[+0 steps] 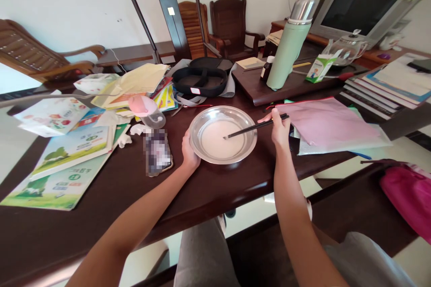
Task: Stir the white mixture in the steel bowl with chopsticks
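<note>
A round metal bowl holding a white liquid stands on the dark wooden table in front of me. My left hand grips the bowl's left rim. My right hand is closed on a pair of dark chopsticks, whose tips dip into the white liquid near the bowl's middle.
A phone lies left of the bowl, with books, papers and a pink-lidded cup beyond. A pink folder lies right. A green thermos, black bag, book stack and chairs stand behind.
</note>
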Demonstrator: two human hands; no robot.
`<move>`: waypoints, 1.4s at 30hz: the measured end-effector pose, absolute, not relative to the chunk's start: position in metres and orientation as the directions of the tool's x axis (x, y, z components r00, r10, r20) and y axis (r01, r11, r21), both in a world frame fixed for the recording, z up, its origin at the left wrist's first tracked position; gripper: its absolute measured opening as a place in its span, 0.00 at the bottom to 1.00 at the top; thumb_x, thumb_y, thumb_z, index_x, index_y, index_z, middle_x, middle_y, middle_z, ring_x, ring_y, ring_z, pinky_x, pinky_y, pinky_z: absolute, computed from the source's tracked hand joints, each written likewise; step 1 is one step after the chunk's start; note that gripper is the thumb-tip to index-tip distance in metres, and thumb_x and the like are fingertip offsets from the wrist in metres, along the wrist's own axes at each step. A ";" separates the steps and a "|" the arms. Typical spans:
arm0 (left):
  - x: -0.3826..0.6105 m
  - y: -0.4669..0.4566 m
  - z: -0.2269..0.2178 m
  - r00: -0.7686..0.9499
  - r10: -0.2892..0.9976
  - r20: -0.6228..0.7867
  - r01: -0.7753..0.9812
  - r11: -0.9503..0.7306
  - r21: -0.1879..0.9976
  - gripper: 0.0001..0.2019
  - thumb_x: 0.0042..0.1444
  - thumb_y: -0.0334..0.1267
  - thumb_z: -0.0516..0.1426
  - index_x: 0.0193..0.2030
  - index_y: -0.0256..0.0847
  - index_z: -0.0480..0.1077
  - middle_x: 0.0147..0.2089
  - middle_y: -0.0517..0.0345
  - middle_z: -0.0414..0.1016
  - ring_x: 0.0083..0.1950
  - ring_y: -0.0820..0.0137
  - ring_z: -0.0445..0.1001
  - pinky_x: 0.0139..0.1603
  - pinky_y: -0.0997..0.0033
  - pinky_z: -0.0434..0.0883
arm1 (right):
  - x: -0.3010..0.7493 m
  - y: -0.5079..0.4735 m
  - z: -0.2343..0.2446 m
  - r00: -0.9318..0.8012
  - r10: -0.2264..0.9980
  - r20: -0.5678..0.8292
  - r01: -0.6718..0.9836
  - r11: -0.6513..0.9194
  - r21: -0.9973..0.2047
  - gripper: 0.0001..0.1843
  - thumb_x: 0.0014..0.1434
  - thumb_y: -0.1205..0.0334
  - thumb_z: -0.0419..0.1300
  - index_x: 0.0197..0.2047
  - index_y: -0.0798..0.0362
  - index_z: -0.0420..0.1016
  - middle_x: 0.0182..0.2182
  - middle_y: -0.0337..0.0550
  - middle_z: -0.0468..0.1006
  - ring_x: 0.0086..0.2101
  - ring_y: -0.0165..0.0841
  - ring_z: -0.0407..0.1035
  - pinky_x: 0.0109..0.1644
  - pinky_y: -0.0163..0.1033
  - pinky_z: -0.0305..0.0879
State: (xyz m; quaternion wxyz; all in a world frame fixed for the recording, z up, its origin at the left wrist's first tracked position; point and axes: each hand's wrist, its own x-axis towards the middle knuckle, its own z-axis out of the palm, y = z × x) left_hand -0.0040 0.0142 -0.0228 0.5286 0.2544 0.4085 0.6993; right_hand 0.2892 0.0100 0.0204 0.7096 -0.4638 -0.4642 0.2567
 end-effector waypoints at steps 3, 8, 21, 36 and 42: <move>-0.004 0.014 -0.022 -0.332 0.937 -0.112 -0.549 -0.095 0.830 0.14 0.65 0.54 0.69 0.44 0.46 0.88 0.48 0.55 0.93 0.58 0.55 0.89 0.65 0.59 0.82 | 0.286 0.008 0.021 0.317 0.853 0.414 0.073 0.413 -0.908 0.39 0.62 0.16 0.69 0.23 0.43 0.72 0.20 0.38 0.81 0.31 0.45 0.87 0.45 0.50 0.86; -0.005 0.015 -0.023 -0.327 0.939 -0.112 -0.549 -0.092 0.831 0.14 0.66 0.53 0.69 0.45 0.46 0.88 0.50 0.54 0.94 0.60 0.53 0.89 0.67 0.56 0.83 | 0.282 0.008 0.022 0.263 0.867 0.422 0.084 0.416 -0.906 0.38 0.60 0.16 0.71 0.26 0.44 0.76 0.23 0.38 0.84 0.32 0.44 0.87 0.47 0.50 0.86; -0.006 0.016 -0.026 -0.316 0.945 -0.083 -0.552 -0.112 0.826 0.15 0.63 0.55 0.70 0.45 0.46 0.89 0.49 0.55 0.94 0.58 0.55 0.89 0.65 0.58 0.83 | 0.284 0.009 0.021 0.247 0.873 0.422 0.098 0.410 -0.907 0.38 0.61 0.16 0.70 0.26 0.43 0.77 0.24 0.39 0.85 0.33 0.44 0.87 0.49 0.52 0.87; -0.004 0.014 -0.022 -0.317 0.945 -0.085 -0.552 -0.111 0.826 0.14 0.63 0.54 0.70 0.43 0.46 0.88 0.47 0.55 0.93 0.55 0.55 0.89 0.63 0.58 0.83 | 0.286 0.007 0.023 0.350 0.820 0.453 0.101 0.448 -0.888 0.39 0.63 0.16 0.69 0.26 0.44 0.76 0.24 0.40 0.85 0.32 0.45 0.88 0.47 0.52 0.88; -0.006 0.014 -0.025 -0.313 0.947 -0.078 -0.523 -0.103 0.846 0.16 0.62 0.57 0.70 0.45 0.47 0.87 0.50 0.54 0.93 0.60 0.52 0.88 0.67 0.56 0.82 | 0.284 0.005 0.025 0.285 0.862 0.420 0.091 0.412 -0.907 0.40 0.61 0.15 0.69 0.23 0.43 0.73 0.21 0.40 0.83 0.33 0.46 0.88 0.47 0.52 0.87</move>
